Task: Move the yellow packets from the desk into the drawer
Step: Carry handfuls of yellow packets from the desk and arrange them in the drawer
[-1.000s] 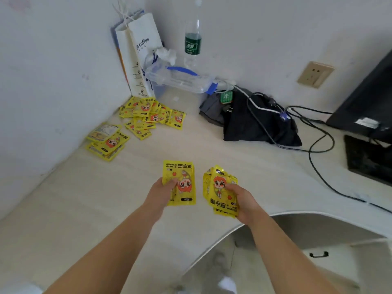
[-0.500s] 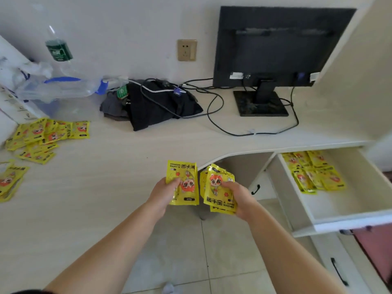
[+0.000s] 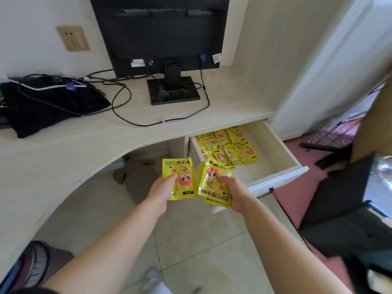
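Note:
My left hand [image 3: 161, 193] grips a small bunch of yellow packets [image 3: 180, 177] with a red cartoon face, held upright over the floor in front of the desk. My right hand [image 3: 236, 193] grips a thicker stack of the same yellow packets [image 3: 214, 183], just off the open drawer's near left corner. The white drawer [image 3: 277, 149] stands pulled out under the desk's right end. Several yellow packets [image 3: 229, 147] lie in its back left part. The pale wooden desk [image 3: 63, 158] curves away to the left.
A black monitor [image 3: 159, 32] on its stand [image 3: 172, 90] sits at the back of the desk, with cables [image 3: 118, 102] and a black cloth bundle [image 3: 48, 102] to its left. A dark chair [image 3: 347, 209] stands at right, beside the drawer front. Tiled floor lies below my arms.
The view has swung right from the desk's left corner to the open drawer. Both hands carried their packets along and now hold them near the drawer's front left corner.

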